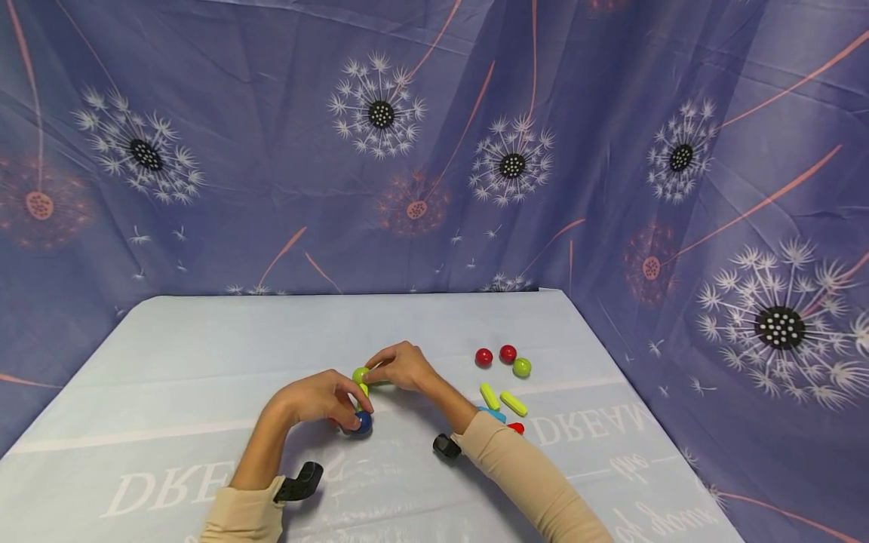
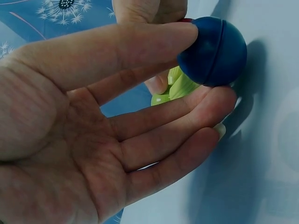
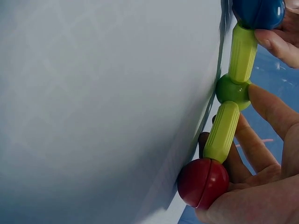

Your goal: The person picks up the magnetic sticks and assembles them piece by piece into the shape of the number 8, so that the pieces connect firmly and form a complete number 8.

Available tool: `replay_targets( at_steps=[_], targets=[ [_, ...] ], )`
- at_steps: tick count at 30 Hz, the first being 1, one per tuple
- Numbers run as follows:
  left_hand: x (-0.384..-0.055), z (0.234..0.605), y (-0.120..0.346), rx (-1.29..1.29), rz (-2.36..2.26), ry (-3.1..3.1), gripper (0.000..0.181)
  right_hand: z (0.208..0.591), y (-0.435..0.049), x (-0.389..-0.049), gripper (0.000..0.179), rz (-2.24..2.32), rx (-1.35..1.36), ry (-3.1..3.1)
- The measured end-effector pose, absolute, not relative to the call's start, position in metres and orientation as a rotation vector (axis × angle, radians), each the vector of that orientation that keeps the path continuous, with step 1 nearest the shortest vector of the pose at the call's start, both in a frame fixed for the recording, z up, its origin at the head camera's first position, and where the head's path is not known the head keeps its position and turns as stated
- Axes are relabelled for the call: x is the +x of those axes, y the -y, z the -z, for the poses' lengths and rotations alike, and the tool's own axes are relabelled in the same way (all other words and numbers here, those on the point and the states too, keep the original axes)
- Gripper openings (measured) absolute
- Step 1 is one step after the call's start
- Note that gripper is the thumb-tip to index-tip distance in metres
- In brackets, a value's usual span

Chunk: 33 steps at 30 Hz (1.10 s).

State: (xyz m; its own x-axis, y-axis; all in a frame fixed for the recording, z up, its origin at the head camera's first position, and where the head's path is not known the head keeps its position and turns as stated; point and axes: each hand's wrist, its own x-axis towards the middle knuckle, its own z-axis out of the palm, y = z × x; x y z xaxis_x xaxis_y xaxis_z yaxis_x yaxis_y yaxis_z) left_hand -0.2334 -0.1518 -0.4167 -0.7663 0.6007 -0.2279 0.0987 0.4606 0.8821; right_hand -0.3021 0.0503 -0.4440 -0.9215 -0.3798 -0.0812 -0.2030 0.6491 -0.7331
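Note:
A toy chain of balls and rods stands between my hands. In the right wrist view it runs from a blue ball (image 3: 258, 11) through a yellow-green rod (image 3: 242, 53), a green ball (image 3: 233, 91) and a second rod (image 3: 222, 132) to a red ball (image 3: 203, 183). My left hand (image 1: 316, 399) pinches the blue ball between thumb and fingertips, just above the cloth. My right hand (image 1: 404, 366) holds the far end, its thumb against the red ball and a finger touching the green one. Some red shows beneath my left hand; what it is, I cannot tell.
To the right lie two red balls (image 1: 495, 355), a green ball (image 1: 522, 367) and two yellow-green rods (image 1: 502, 400). A blue piece (image 1: 494, 414) and a red piece (image 1: 517, 427) are partly covered by my right forearm. Patterned curtains border the table's back and right.

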Motion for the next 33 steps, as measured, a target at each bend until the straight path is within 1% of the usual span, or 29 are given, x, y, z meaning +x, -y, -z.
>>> replay_targets(
  at_steps=[23, 33],
  targets=[
    [-0.2344, 0.4217, 0.1499, 0.564, -1.276, -2.217, 0.028, 0.4434, -0.0496, -0.3028, 0.026, 1.135, -0.497, -2.639],
    [-0.2354, 0.4229, 0.1522, 0.560, -1.299, -2.246, 0.029, 0.4419, -0.0469, -0.3091, 0.024, 1.122, -0.506, -2.641]
  ],
)
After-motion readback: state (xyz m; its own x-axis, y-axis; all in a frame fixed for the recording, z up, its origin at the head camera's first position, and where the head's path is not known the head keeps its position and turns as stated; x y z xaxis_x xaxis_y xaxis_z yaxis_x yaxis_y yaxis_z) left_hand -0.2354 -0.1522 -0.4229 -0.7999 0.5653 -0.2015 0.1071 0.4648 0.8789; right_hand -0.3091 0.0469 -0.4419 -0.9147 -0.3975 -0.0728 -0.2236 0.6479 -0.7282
